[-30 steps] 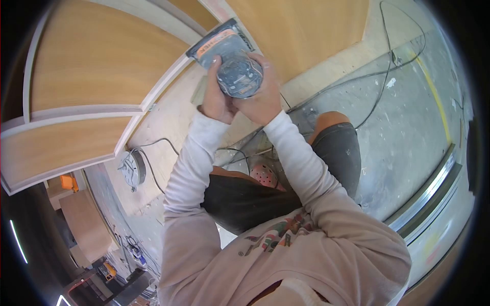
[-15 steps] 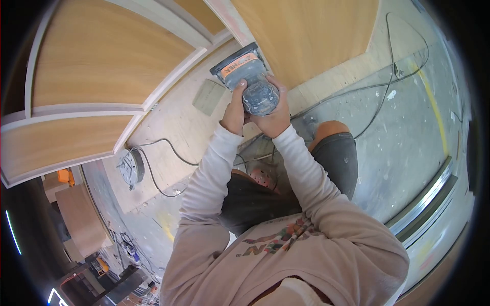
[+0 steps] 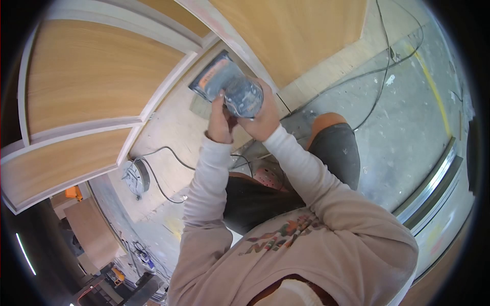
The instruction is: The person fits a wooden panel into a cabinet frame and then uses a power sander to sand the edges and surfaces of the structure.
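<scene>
Between both hands is a dusty grey electric sander (image 3: 232, 84) with an orange label band and a dark flat pad at its far end. My left hand (image 3: 220, 120) grips its left side, thumb up along the body. Wrapped round the right side of its rounded rear housing is my right hand (image 3: 265, 115). The sander is tilted and apart from the white-edged wooden panel (image 3: 286, 41) ahead. Partly hidden beneath it, a greyish block (image 3: 200, 106) lies on the plywood board.
A white-framed wooden cabinet (image 3: 102, 71) stands on the left. A cable reel (image 3: 136, 178) sits on the plywood, its black cord (image 3: 168, 148) running towards me. Another cable (image 3: 383, 86) crosses the floor at right, near metal rails (image 3: 429, 178).
Both hands have carried the sander left and slightly down, away from the panel's edge. It has turned a little anticlockwise and now covers part of the greyish block.
</scene>
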A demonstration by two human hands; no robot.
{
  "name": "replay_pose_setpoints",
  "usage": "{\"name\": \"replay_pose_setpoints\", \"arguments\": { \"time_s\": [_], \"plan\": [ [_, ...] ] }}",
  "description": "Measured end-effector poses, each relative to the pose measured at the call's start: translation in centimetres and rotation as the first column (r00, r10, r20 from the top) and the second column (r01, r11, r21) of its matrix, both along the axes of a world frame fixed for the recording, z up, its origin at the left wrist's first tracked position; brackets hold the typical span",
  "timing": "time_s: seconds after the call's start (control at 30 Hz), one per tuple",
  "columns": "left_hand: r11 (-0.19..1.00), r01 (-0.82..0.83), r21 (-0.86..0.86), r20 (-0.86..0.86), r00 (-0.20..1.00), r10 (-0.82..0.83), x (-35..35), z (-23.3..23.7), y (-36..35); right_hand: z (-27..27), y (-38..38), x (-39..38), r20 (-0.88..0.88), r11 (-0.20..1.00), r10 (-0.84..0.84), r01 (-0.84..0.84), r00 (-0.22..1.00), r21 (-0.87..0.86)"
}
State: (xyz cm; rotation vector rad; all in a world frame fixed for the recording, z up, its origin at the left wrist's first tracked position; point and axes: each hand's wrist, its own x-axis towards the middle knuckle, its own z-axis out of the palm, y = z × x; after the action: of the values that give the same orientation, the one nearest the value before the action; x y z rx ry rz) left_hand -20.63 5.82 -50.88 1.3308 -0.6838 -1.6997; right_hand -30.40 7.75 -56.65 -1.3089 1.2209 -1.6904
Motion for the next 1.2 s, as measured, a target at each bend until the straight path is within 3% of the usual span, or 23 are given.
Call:
{"name": "replay_pose_setpoints", "arguments": {
  "time_s": [0.03,0.1,0.13,0.2,0.33,0.43,0.5,0.67,0.73,0.97,1.2],
  "plan": [
    [1.0,-0.003,-0.007,-0.002,1.0,0.003,0.4,-0.3,-0.4,0.0,-0.1,-0.1,-0.106,0.999,-0.042,0.044,0.993,0.012],
    [0.999,0.016,0.038,-0.23,0.973,-0.007,1.3,-1.3,0.1,0.3,0.3,-0.2,-0.124,1.0,-0.021,0.019,0.992,-0.021],
    [0.999,0.007,0.045,-0.229,0.973,0.003,1.7,-1.6,0.6,0.6,0.4,-0.2,-0.136,0.998,-0.017,0.008,0.991,-0.067],
    [0.994,-0.004,-0.107,-0.274,0.961,-0.026,1.9,-1.9,0.5,0.9,0.7,-0.3,-0.166,0.995,-0.027,0.011,0.986,-0.096],
    [0.99,0.106,-0.089,-0.266,0.956,-0.126,1.4,-2.3,1.3,-0.4,1.9,-1.1,-0.216,0.983,-0.109,0.073,0.97,-0.169],
    [0.982,0.182,-0.042,-0.227,0.956,-0.187,0.4,-2.8,0.7,-1.3,1.5,-2.5,-0.241,0.999,-0.009,0.001,0.971,-0.033],
    [0.977,0.204,0.066,-0.182,0.965,-0.19,0.0,-2.8,0.4,-1.8,1.0,-2.6,-0.189,0.998,0.002,-0.013,0.982,-0.058],
    [0.986,0.168,0.002,-0.202,0.966,-0.164,-0.4,-3.1,-0.1,-1.2,0.4,-2.6,-0.146,0.993,-0.043,0.026,0.988,-0.111],
    [0.986,0.166,-0.01,-0.194,0.967,-0.164,-0.2,-3.0,0.0,-1.4,0.1,-2.4,-0.019,0.989,-0.055,0.052,0.998,-0.137],
    [0.986,0.143,-0.084,-0.175,0.972,-0.156,-0.5,-2.5,-0.2,-0.6,0.5,-2.4,-0.126,0.998,-0.043,0.036,0.991,-0.057],
    [0.981,0.14,-0.132,-0.2,0.966,-0.164,-0.4,-2.8,0.1,-1.3,0.4,-2.4,-0.133,0.993,-0.039,0.023,0.99,-0.119]
  ]
}}
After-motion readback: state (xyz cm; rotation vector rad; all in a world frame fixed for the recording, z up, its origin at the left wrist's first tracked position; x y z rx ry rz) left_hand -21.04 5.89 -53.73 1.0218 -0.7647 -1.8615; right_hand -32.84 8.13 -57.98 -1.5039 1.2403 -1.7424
